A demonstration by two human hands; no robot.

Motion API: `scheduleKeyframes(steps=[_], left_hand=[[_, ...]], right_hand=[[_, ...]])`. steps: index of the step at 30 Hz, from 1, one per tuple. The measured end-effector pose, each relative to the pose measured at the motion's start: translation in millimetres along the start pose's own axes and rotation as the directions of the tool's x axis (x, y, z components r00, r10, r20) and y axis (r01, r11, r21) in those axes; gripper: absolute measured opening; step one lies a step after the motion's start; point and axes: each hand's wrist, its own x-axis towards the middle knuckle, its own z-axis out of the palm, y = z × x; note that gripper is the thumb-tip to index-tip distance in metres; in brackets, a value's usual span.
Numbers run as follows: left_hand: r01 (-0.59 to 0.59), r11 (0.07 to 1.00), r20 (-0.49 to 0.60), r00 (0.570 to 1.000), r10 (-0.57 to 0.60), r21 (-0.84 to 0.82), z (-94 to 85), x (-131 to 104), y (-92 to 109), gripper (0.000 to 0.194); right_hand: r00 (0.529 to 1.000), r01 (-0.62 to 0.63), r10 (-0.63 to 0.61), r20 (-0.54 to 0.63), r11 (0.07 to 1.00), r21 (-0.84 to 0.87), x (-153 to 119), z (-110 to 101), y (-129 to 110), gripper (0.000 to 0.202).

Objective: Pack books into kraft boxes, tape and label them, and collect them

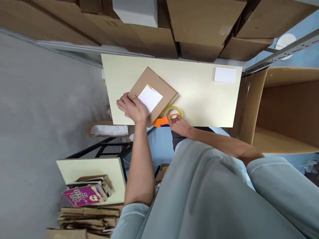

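Note:
A flat brown cardboard box (156, 78) lies turned at an angle on the cream table. On its top is a white label (150, 99) with a small yellow mark. My left hand (132, 107) grips the box at its left corner, thumb over the top near the label. My right hand (178, 125) is closed on an orange tape dispenser (160, 121), which carries a roll of yellowish tape (181, 112). The dispenser's front end touches or nearly touches the box's lower corner; the exact contact is hard to see.
The cream table (206, 96) holds a white slip (225, 74) at its far right. Cardboard boxes (204, 23) fill the shelf along the back. A large open carton (286, 109) stands right of the table. At lower left, a small stand (92, 166) bears a purple package (86, 196).

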Motion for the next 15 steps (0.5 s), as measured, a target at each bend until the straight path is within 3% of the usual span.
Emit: scheduleKeyframes(steps=[3, 11, 15], left_hand=[[0.025, 0.991, -0.214, 0.977, 0.003, 0.132, 26.0, -18.4, 11.1, 0.046], [0.003, 0.996, -0.153, 0.988, 0.011, 0.091, 22.9, -19.9, 7.0, 0.055], [0.017, 0.998, -0.116, 0.993, -0.010, 0.061, 24.5, -19.3, 4.6, 0.058]], right_hand=[[0.999, -0.046, 0.046, 0.000, 0.998, 0.045, -1.0, 10.2, -3.7, 0.047], [0.998, -0.054, 0.057, -0.025, 0.992, 0.116, -13.9, 28.8, 4.4, 0.047], [0.997, -0.070, 0.075, -0.029, 0.985, 0.161, -40.0, 35.7, 20.2, 0.047]])
